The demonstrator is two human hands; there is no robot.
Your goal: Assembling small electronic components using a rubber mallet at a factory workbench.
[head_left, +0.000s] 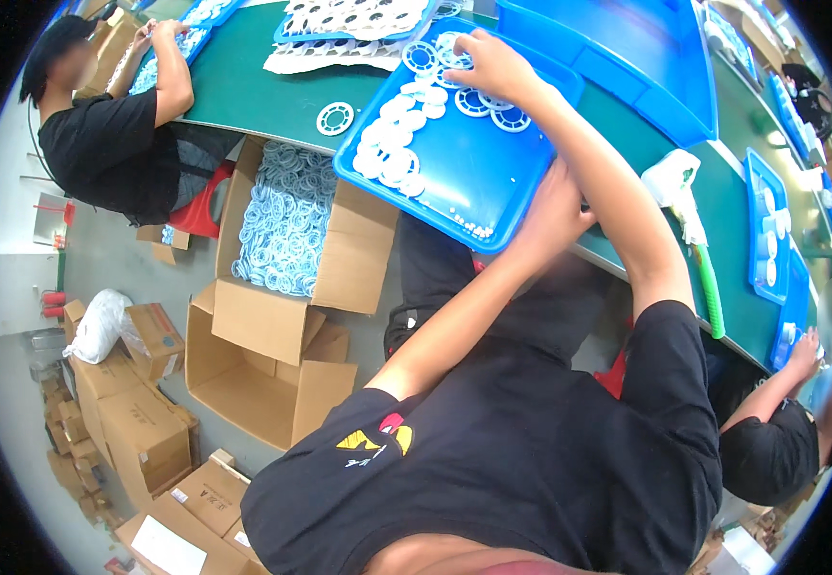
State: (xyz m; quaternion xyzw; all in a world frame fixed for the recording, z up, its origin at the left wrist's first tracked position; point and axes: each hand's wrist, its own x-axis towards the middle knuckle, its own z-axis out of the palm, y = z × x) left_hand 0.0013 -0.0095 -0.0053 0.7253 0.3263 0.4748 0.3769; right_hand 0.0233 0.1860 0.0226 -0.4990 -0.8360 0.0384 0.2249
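Observation:
My right hand (494, 69) reaches across to the far edge of a blue tray (468, 196), its fingers curled round a white plastic ring (451, 48). More spoked white rings (510, 118) lie beneath and beside it. My left hand (555, 209) is at the tray's right edge, below my right forearm. Its fingers are partly hidden, so what it grips does not show. Small white round pieces (387, 142) are heaped along the tray's left side, and tiny white bits (471, 228) lie at its near edge. A single ring (335, 119) rests on the green table (243, 96), left of the tray.
A large blue bin (617, 57) stands beyond the tray, and stacked sheets of parts (353, 24) lie far left. A carton of pale-blue rings (286, 220) sits below the table. On the right are a white bag (672, 177) and a green handle (708, 287). Co-workers sit on both sides.

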